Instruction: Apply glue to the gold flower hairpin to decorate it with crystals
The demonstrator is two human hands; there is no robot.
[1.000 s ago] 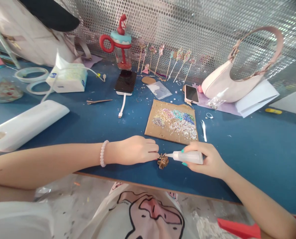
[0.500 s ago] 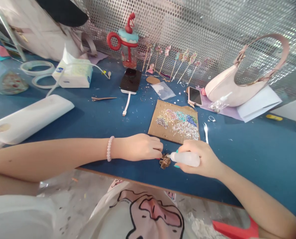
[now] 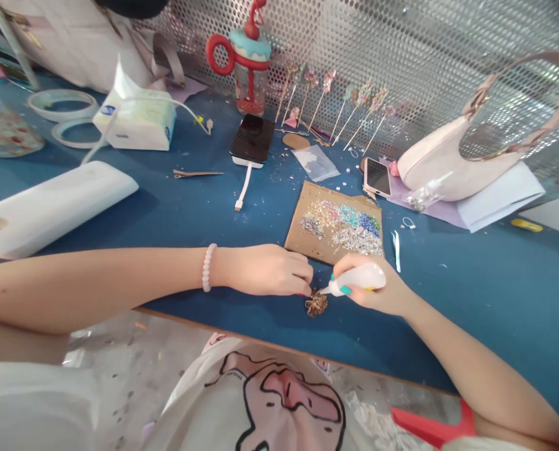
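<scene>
My right hand [image 3: 377, 285] is wrapped round a white squeeze bottle [image 3: 361, 277], tilted so its thin nozzle points down and left. The nozzle tip meets the upper right of a small brown and gold openwork ornament [image 3: 316, 305] on the blue table. My left hand [image 3: 274, 270], with a beaded bracelet at the wrist, has its fingers curled at the ornament's upper left edge. The fingertips look closed on that edge, though the grip itself is partly hidden. Just beyond both hands lies a cardboard piece [image 3: 302, 203] covered with small coloured gems in loose heaps.
White tweezers [image 3: 396, 250] lie right of the cardboard. Behind are two phones [image 3: 253, 139] [image 3: 377, 176], a clear bag [image 3: 315, 163], decorated sticks [image 3: 323, 103] and a red-handled cup [image 3: 250, 75]. A handbag [image 3: 441, 160] stands right; a tissue pack [image 3: 141, 122] and white device [image 3: 58, 210] are left.
The squeeze bottle has tilted more steeply, its base rising, and my right hand has turned with it. My left hand stays beside the ornament. The whole view has shifted slightly.
</scene>
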